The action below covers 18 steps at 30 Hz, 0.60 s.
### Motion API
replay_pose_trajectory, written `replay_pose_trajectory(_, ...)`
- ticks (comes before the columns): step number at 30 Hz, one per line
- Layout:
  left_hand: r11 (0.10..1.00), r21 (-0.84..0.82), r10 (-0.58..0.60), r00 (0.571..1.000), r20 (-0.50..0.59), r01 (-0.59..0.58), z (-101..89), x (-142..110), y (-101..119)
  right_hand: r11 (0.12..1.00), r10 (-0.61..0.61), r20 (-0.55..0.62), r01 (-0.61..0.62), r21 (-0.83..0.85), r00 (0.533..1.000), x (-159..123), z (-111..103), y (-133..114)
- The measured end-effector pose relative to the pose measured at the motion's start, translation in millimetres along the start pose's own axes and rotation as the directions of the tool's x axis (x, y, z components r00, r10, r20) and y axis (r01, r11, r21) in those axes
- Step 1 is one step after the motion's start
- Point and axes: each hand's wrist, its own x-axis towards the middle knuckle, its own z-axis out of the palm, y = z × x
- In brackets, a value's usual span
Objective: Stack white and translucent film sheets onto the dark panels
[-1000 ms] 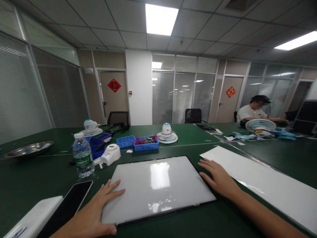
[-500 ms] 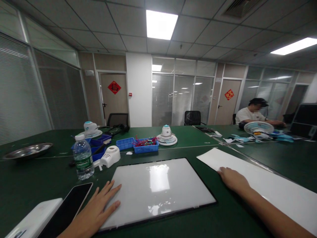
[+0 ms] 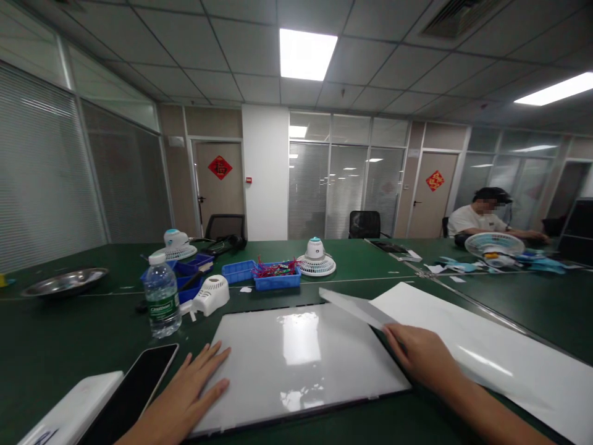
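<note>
A glossy white rectangular panel with a thin black border lies flat before me. My left hand rests on its left edge, fingers spread. Beyond the panel's right side, my right hand pinches the edge of a thin translucent white sheet. That sheet is tilted up, its far corner reaching over the panel's upper right corner. Under it another large white sheet lies on the table. A dark-screened phone and a white box-like object sit left of my left hand.
A water bottle stands near the panel's left corner, beside a white plastic housing. Behind are blue trays, small white fans and a metal dish. A co-worker sits at the far right.
My right hand has moved left toward the panel, lifting a thin sheet off the white sheet on the right. The left hand stays on the panel. The view has shifted slightly.
</note>
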Motion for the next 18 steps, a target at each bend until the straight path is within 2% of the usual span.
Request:
replay_pose_trajectory(3,1.000,-0.004,-0.011,1.000,0.017,0.011,-1.1,0,2,0.976,-0.215,0.036,0.214,0.051,0.976,-11,-3,-38)
replay_pose_trajectory(6,1.000,0.006,-0.023,0.999,0.031,0.023,-0.9,1,2,0.902,-0.423,0.085,0.411,0.128,0.902,-19,-10,-69)
replay_pose_trajectory(9,1.000,0.007,-0.023,0.999,0.029,0.023,-0.4,2,2,0.801,-0.578,0.087,0.544,0.252,0.811,-21,-18,-81)
replay_pose_trajectory(11,1.000,0.011,-0.015,1.000,0.026,0.014,-0.7,1,2,0.748,-0.629,0.055,0.585,0.312,0.775,-21,-20,-77)
replay_pose_trajectory(13,1.000,0.020,-0.013,1.000,0.025,0.013,-1.3,1,2,0.751,-0.615,0.016,0.579,0.318,0.789,-18,-18,-67)
replay_pose_trajectory(15,0.999,0.028,-0.018,0.999,0.029,0.018,-1.5,2,3,0.824,-0.517,-0.017,0.503,0.260,0.856,-16,-13,-56)
replay_pose_trajectory(18,0.999,0.048,-0.018,0.999,0.044,0.016,-0.7,3,4,0.937,-0.320,-0.007,0.318,0.143,0.947,-12,-5,-45)
